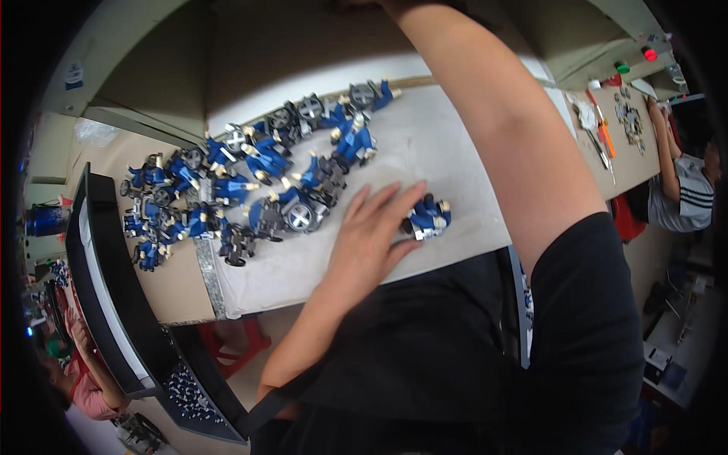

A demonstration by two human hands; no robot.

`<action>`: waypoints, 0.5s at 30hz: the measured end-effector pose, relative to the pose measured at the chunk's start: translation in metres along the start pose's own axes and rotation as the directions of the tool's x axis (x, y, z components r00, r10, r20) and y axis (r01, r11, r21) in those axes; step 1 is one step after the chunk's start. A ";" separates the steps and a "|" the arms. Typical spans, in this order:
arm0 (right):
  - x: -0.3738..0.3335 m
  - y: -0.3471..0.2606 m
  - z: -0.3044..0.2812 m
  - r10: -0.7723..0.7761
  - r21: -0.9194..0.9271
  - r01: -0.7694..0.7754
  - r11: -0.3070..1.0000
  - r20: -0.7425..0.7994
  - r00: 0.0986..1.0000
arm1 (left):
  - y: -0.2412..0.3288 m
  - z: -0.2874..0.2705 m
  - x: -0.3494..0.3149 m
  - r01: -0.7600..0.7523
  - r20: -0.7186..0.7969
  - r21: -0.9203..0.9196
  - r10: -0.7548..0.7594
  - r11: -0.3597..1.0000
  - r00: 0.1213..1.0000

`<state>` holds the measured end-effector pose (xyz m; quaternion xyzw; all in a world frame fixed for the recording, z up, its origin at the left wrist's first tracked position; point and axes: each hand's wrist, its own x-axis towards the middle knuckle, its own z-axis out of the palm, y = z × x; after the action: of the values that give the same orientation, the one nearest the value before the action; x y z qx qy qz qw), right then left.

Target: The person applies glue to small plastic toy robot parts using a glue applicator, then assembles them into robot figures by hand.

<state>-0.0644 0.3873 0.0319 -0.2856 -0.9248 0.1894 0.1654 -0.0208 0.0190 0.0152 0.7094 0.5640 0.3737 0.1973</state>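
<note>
My left hand (369,233) is low over the white work surface, fingers stretched and apart. Between its index finger and thumb sits a small toy figure in blue (431,217) with dark and silver parts; whether the fingertips touch it I cannot make out. My right arm reaches far forward, and the right hand (370,3) is cut off by the top edge in shadow, its fingers unreadable. To the left of my left hand lie many similar blue toy figures (267,161) with pale heads and hands, among dark wheeled pieces with silver-spoked wheels (300,217).
A black-edged tray (114,280) stands at the left, with a bin of small blue and white parts (196,398) below it. Orange-handled tools (605,138) lie on the right-hand bench. Co-workers sit at both sides (686,186). A red stool (235,345) is under the table.
</note>
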 end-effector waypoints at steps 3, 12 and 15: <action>-0.036 -0.007 -0.018 0.102 0.249 -0.076 0.966 -0.092 0.991 | -0.006 0.005 0.000 -0.014 -0.014 -0.033 0.013 0.999 1.000; -0.260 -0.044 -0.055 0.272 0.523 -0.105 0.846 -0.252 0.929 | -0.005 0.010 -0.009 0.003 -0.113 -0.097 -0.014 0.995 0.993; -0.338 -0.063 -0.057 0.436 0.668 -0.077 0.740 -0.389 0.811 | -0.002 0.010 -0.007 -0.049 -0.139 -0.076 0.038 0.996 0.990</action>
<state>0.1946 0.1539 0.0431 -0.3845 -0.6766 0.4211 0.4658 -0.0148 0.0143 0.0055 0.6857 0.5454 0.4480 0.1780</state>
